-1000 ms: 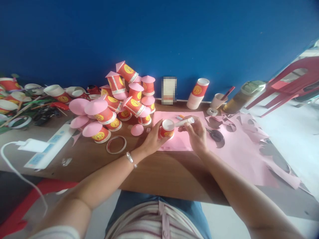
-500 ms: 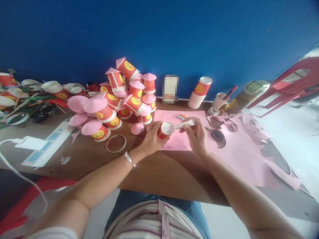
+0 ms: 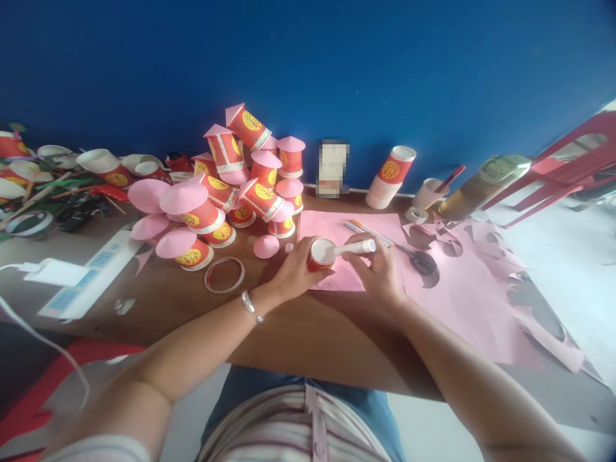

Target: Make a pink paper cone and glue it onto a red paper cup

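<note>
My left hand (image 3: 299, 273) is wrapped round a red paper cup (image 3: 321, 255), its white mouth tilted up toward me. In my right hand (image 3: 378, 269) is a white glue stick (image 3: 355, 248), held slantwise with its far end at the cup's rim. Under both hands lies a pink paper sheet (image 3: 332, 224). Two pens (image 3: 368, 232) rest on it beyond my right hand. A small pink cone (image 3: 266, 246) and a small pale cap (image 3: 289, 247) sit left of my left hand. Black-handled scissors (image 3: 423, 262) lie to the right.
Red cups with pink cone tops (image 3: 185, 205) are piled at the left. A tape ring (image 3: 224, 275) and a power strip (image 3: 91, 276) lie nearer. Along the wall stand stacked cups (image 3: 391, 176) and a bottle (image 3: 484, 186). Pink paper scraps (image 3: 486, 240) cover the right side.
The glue stick's far end has moved slightly left to the cup's rim. My right hand has turned and shifted a little lower, showing more of the pens.
</note>
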